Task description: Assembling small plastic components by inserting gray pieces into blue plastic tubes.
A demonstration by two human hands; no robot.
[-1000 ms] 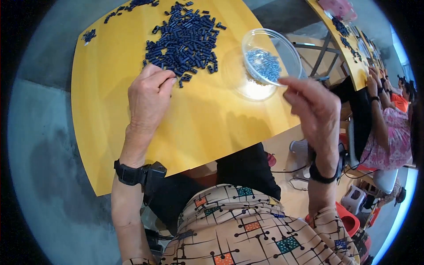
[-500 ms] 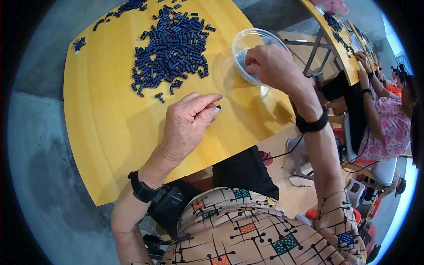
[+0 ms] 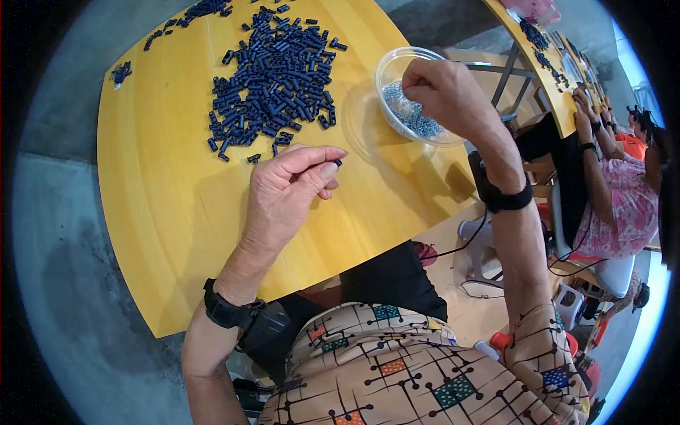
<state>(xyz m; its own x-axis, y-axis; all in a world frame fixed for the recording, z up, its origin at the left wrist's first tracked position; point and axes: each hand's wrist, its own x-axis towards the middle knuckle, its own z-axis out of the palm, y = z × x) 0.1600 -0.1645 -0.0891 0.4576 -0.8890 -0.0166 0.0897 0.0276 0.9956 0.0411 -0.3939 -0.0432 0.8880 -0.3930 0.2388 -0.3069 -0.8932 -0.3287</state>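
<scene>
My left hand [image 3: 287, 188] is over the front middle of the table, thumb and fingers closed in a pinch. Between the fingertips shows the end of a small dark plastic piece [image 3: 337, 163]. A round clear plastic tub [image 3: 384, 65] at the right holds many tiny silvery metal pieces [image 3: 423, 125]. Above the tub is my right hand [image 3: 451, 93], its fingers curled together; whatever they hold is hidden. Just beyond my left hand lies a big pile of dark blue-black plastic pieces [image 3: 276, 78], short tubes with holes.
The yellow wooden table [image 3: 163, 198] has a rounded outline. More dark pieces [image 3: 205, 8] lie at its far edge, and a small cluster [image 3: 121, 73] sits at the far left. At the right, people are seated along another table [image 3: 565, 117]. A cable [image 3: 453, 249] hangs near my right wrist.
My right hand has risen out of the tub, uncovering the metal pieces inside. My left hand has shifted slightly left, still pinching the dark piece.
</scene>
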